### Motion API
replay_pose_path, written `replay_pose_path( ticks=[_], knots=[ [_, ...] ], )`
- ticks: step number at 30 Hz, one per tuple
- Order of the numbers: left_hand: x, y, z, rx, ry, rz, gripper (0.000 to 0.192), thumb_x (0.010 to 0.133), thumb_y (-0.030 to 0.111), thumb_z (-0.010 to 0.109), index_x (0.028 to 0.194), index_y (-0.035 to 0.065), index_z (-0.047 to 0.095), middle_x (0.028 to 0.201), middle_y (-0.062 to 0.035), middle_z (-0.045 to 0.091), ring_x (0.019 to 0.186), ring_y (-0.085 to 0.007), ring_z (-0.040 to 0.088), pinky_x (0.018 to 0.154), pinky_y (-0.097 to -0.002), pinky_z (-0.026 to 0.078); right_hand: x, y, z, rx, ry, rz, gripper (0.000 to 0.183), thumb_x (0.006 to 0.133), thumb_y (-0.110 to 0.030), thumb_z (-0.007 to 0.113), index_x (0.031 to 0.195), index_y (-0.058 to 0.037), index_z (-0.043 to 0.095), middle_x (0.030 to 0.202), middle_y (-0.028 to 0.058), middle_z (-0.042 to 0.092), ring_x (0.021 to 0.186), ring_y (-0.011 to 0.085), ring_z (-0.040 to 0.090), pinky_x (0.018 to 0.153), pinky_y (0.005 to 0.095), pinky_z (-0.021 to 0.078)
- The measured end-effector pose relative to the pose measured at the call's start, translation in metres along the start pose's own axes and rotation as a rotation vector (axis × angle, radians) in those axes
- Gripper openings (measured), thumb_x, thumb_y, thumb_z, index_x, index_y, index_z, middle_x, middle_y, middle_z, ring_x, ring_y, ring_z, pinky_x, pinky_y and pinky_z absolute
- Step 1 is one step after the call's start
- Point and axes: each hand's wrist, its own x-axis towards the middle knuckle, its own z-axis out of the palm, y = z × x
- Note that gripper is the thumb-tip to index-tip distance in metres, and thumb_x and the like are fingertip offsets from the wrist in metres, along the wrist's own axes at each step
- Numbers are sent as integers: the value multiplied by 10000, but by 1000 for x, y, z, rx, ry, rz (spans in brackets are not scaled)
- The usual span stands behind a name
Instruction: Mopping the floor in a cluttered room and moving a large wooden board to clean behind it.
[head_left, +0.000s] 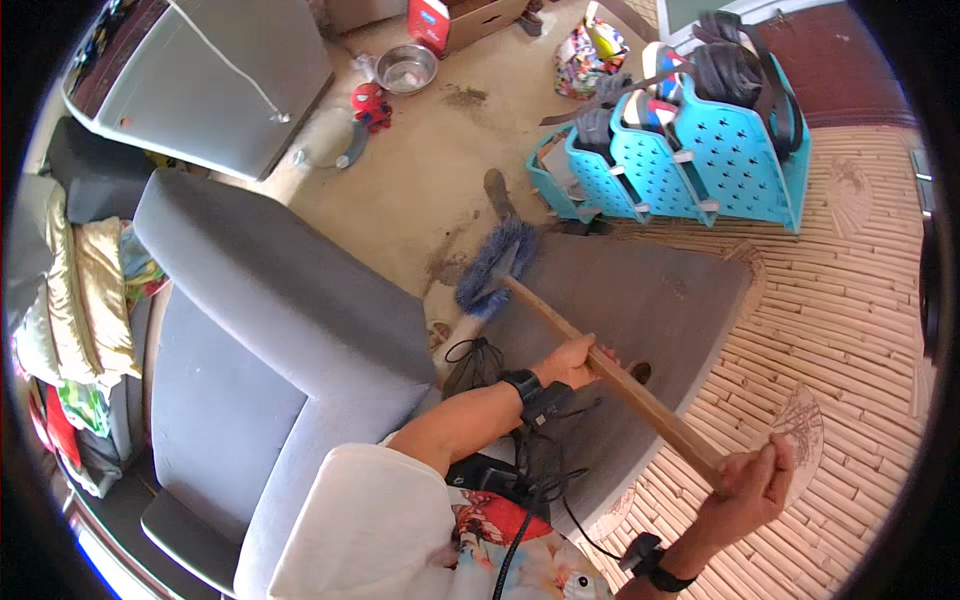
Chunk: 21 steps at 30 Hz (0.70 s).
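Note:
A long-handled broom or brush with a blue bristle head (491, 270) and a wooden handle (645, 401) slants across the view. My left hand (574, 362) is closed around the middle of the handle. Gripped in my right hand (754, 480) is the handle's end, at the lower right. The bristles are low, at the near part of the beige floor (375, 199), beside dark smudges; whether they touch it I cannot tell. Behind the handle stands a flat grey-brown panel (637, 292) with a dark round spot.
A grey upholstered sofa (300, 277) stands to the left. Turquoise plastic shoe racks (735, 165) with shoes are against the bamboo-patterned wall (817, 300). Farther off are a metal bowl (406, 69), a red-and-blue toy figure (371, 106) and a patterned bag (570, 67). Black cables (536, 487) hang by my body.

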Motion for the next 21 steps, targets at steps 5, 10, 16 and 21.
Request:
replay_pose_path(
  ticks=[5, 10, 16, 21],
  knots=[
    [-46, -21, 51, -122, -36, 92, 255, 977, 195, 388, 1070, -35, 329, 924, -147, 460, 902, -281, 517, 883, -496, 470, 62, -14, -31, 129, -319, -123, 161, 938, -61, 436, 1051, 6, 530, 457, 9, 388, 343, 63, 319, 341, 221, 323],
    [-43, -14, 46, -414, -82, 195, 180, 966, 165, 385, 979, -15, 388, 882, -135, 461, 877, -260, 509, 881, -479, 467, 111, -10, 5, 360, -689, -127, 122, 915, -80, 479, 993, -2, 532, 464, -6, 398, 347, 63, 333, 349, 213, 330],
    [-28, 68, -37, -276, -169, 509, 138, 927, 133, 428, 841, 25, 418, 818, -102, 460, 804, -206, 493, 793, -406, 468, 66, 12, 97, -1, -902, -224, 15, 701, -38, 605, 693, -33, 593, 547, 15, 551, 451, 81, 500, 445, 226, 423],
    [-39, 75, -4, -450, -156, 492, 185, 911, 138, 439, 747, 56, 409, 720, -66, 448, 675, -174, 460, 649, -335, 456, 36, -16, 91, 95, -1117, -405, 56, 672, -41, 658, 651, -60, 609, 577, 28, 604, 484, 107, 566, 442, 242, 431]
  ],
)
